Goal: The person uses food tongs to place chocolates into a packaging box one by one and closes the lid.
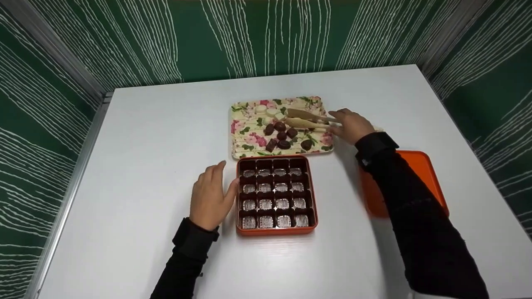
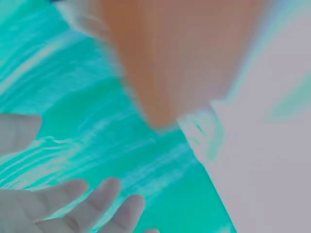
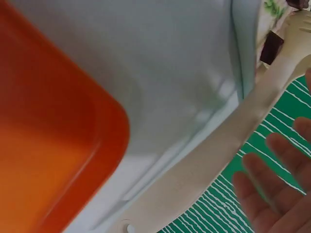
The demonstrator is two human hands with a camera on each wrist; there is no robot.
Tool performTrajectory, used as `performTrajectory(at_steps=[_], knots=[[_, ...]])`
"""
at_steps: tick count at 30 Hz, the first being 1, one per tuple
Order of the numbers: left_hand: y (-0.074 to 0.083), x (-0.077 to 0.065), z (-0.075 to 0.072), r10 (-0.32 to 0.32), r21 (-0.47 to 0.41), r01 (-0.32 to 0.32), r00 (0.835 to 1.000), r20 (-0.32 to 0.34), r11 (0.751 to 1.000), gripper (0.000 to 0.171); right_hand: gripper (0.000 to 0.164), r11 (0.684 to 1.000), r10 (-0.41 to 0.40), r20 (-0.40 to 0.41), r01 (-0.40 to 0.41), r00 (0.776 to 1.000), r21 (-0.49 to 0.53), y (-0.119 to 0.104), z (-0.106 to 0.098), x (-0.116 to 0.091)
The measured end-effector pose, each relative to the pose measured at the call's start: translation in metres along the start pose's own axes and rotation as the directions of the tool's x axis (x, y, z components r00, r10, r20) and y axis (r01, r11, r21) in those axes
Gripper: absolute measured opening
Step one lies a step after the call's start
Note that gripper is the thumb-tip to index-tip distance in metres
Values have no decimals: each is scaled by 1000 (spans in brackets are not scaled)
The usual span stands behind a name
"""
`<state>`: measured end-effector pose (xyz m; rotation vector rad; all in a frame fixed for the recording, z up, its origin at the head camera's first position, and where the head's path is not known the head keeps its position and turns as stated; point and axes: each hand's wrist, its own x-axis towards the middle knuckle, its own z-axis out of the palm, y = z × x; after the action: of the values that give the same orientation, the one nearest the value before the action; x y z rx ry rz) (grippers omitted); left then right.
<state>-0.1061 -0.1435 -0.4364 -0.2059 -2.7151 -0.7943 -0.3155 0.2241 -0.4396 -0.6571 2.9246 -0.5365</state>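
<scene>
Downward head view, close wrist views; head, right wrist share orange lid [image 1: 422,168]

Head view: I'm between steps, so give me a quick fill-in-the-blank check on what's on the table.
1. Each row of the red-orange box has ____ compartments.
2. In the head view, the left hand is beside the box's ____ side.
3. The right hand is at the utensils, whose handles point toward the head view's ____ side.
4. The dark chocolates lie on a tray patterned with leaves and ____.

Missing words: four; left; right; flowers.
</scene>
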Motion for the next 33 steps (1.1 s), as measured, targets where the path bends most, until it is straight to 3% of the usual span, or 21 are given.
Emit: performTrajectory(at_steps=[4,9,19,26,33], knots=[[-12,1,12,-50,99,42,996,80,994,39,55,998,40,65,-36,997,-60,2,4,2],[-19,4,28,-47,130,23,982,185,991,35,49,991,53,58,-46,997,-127,-3,10,4],[-13,8,36,-62,144,31,975,215,989,34,45,977,78,10,-74,997,-202,-10,19,13],[-7,11,42,-72,152,39,973,218,988,36,37,986,53,-14,-55,998,-159,-5,14,9],[-11,12,42,-56,101,31,966,251,994,35,41,996,31,-37,-34,999,-88,-2,-3,0]])
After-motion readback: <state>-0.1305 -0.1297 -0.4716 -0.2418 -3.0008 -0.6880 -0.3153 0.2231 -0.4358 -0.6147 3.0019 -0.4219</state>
